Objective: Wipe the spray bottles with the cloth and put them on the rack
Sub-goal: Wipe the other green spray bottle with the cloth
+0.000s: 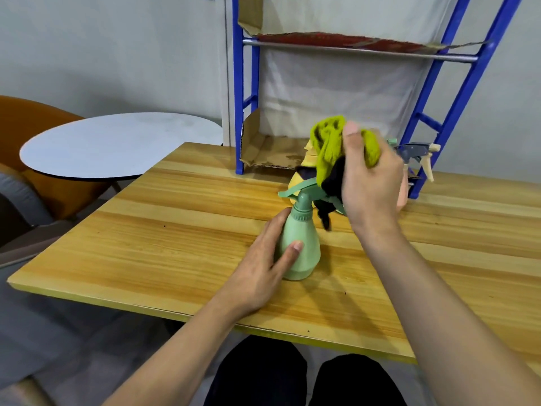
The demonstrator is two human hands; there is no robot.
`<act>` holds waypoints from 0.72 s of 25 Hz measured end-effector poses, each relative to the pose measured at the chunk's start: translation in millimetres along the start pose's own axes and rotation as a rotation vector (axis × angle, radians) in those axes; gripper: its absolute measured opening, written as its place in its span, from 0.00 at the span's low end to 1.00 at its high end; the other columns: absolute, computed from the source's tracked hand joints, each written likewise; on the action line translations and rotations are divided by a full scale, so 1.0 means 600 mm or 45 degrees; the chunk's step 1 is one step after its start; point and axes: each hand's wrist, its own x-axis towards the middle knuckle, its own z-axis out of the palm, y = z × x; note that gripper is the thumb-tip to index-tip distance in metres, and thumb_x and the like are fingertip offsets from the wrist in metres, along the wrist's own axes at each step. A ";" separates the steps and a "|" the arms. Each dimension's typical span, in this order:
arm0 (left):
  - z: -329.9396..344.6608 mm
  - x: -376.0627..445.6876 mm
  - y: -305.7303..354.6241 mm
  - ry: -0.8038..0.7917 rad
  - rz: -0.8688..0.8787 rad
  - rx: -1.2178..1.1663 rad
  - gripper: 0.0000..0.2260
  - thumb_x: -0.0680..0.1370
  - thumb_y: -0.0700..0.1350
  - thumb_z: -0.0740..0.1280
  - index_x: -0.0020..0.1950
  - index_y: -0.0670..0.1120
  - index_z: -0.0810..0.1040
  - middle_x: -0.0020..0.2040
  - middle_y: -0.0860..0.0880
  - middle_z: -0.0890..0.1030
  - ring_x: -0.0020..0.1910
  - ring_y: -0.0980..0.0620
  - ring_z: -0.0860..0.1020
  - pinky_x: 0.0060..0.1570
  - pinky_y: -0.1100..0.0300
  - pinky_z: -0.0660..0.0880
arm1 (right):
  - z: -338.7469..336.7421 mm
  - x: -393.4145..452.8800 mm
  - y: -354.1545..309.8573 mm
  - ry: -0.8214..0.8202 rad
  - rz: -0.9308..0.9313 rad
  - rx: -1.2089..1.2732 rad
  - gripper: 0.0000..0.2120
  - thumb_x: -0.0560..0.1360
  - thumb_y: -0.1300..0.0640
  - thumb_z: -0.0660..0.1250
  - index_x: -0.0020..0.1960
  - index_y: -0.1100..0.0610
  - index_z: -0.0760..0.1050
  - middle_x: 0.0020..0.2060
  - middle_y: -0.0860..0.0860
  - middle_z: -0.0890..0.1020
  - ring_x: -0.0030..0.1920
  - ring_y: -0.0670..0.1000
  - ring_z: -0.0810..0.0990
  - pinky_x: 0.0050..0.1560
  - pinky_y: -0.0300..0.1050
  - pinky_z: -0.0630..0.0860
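Green spray bottle (298, 247) stands upright on the wooden surface (175, 230), centre of frame. Left hand (263, 265) grasps its body from the left side, thumb across the front, fingers wrapped behind. Right hand (371, 177) clenched around a yellow-green cloth (330, 145) with a black part hanging below, pressed onto the bottle's trigger head (301, 191), centre right of frame.

Behind the cloth a yellow spray bottle (304, 171) on the surface, mostly hidden. A pinkish bottle (402, 189) with a grey trigger head and cream nozzle sits right of the right hand, close to the blue rack (240, 98); looks like it stands at the rack's foot, but the hand covers the base, can't confirm.

Rack at upper centre-right, cardboard sheets (269, 153) lining its shelves, white sheet hanging behind. Round white table (117, 142) at left of frame, orange chair (26, 118) behind it. Person's dark trousers at the bottom edge
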 end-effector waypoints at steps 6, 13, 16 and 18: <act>0.000 0.002 0.002 0.007 -0.012 0.022 0.28 0.85 0.58 0.59 0.83 0.55 0.55 0.80 0.59 0.63 0.79 0.62 0.61 0.79 0.50 0.61 | 0.025 0.005 0.027 0.118 0.277 0.111 0.22 0.81 0.45 0.61 0.30 0.51 0.74 0.27 0.42 0.78 0.34 0.46 0.76 0.42 0.46 0.73; 0.004 0.000 0.005 0.017 0.006 0.047 0.27 0.85 0.57 0.59 0.83 0.56 0.55 0.80 0.59 0.64 0.78 0.61 0.62 0.78 0.48 0.63 | -0.011 -0.062 0.052 0.174 0.748 0.282 0.14 0.79 0.41 0.65 0.36 0.44 0.79 0.31 0.40 0.82 0.39 0.51 0.81 0.45 0.52 0.76; 0.002 -0.002 0.005 0.038 0.027 0.041 0.25 0.86 0.55 0.60 0.82 0.56 0.57 0.79 0.58 0.66 0.78 0.61 0.63 0.78 0.51 0.62 | 0.010 -0.063 0.061 0.216 0.724 0.234 0.17 0.78 0.44 0.67 0.33 0.48 0.78 0.30 0.39 0.82 0.41 0.48 0.82 0.48 0.45 0.77; 0.001 -0.003 0.008 0.044 0.017 0.055 0.26 0.85 0.55 0.60 0.82 0.57 0.56 0.78 0.59 0.65 0.77 0.64 0.63 0.79 0.53 0.62 | 0.008 -0.055 0.064 0.187 0.663 0.104 0.19 0.79 0.46 0.66 0.32 0.52 0.75 0.31 0.43 0.80 0.39 0.51 0.79 0.45 0.43 0.71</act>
